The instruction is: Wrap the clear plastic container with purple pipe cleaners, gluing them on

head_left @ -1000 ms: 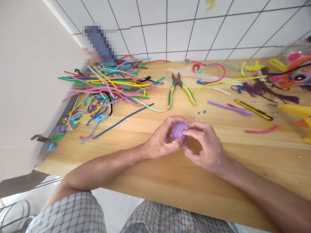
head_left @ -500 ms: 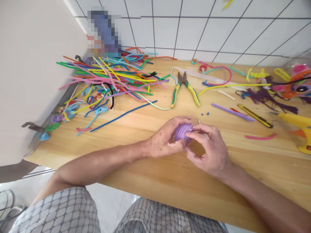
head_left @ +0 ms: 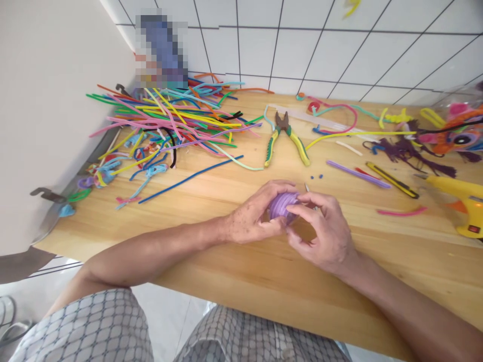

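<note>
A ball-shaped coil of purple pipe cleaner [head_left: 279, 207] is held just above the table, its turns lying side by side. My left hand [head_left: 251, 213] wraps it from the left, thumb below and fingers over the top. With curved fingers, my right hand [head_left: 330, 231] grips the coil's right side, index fingertip and thumb against it. The underside is hidden. A thin pointed tip [head_left: 307, 187] shows just behind my right fingers; I cannot make out what it belongs to. Beyond my hands lie pliers [head_left: 282, 136] with green and yellow handles, spread apart.
A heap of coloured pipe cleaners [head_left: 177, 115] covers the back left, with small twisted figures [head_left: 103, 173] before it. On the right are a purple strip [head_left: 358, 174], a yellow utility knife [head_left: 392, 180], a pink piece [head_left: 402, 211] and a yellow glue gun [head_left: 462, 203]. Tiled wall behind.
The view has shifted very slightly, so the table things appear a little further left. Both hands keep the same hold on the purple coil.
</note>
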